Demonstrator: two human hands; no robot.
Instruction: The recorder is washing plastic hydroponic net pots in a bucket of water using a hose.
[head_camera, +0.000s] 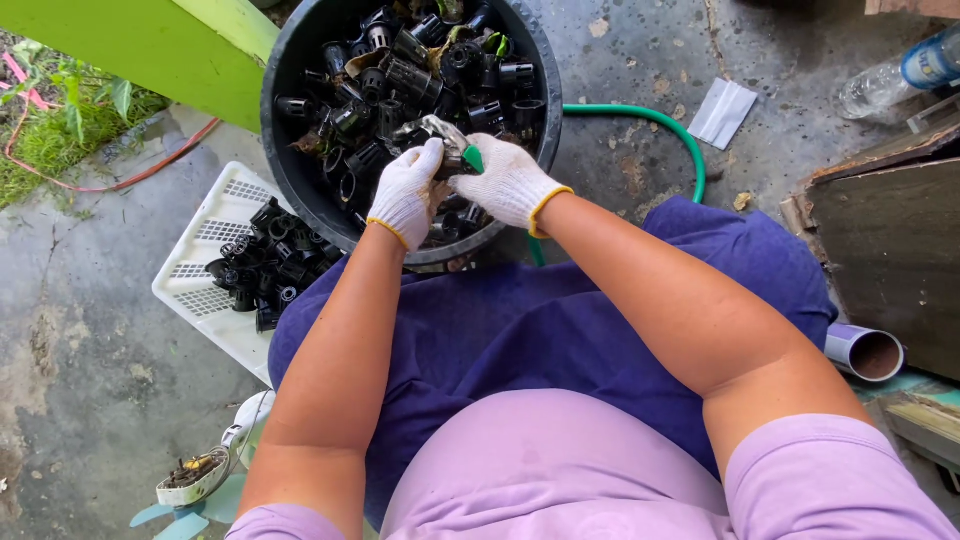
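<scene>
Around you: a stained, wet concrete floor in daylight. A bright green beam slants at upper left beside a grass patch. At your right stand weathered wooden boards, near a clear plastic bottle.
</scene>
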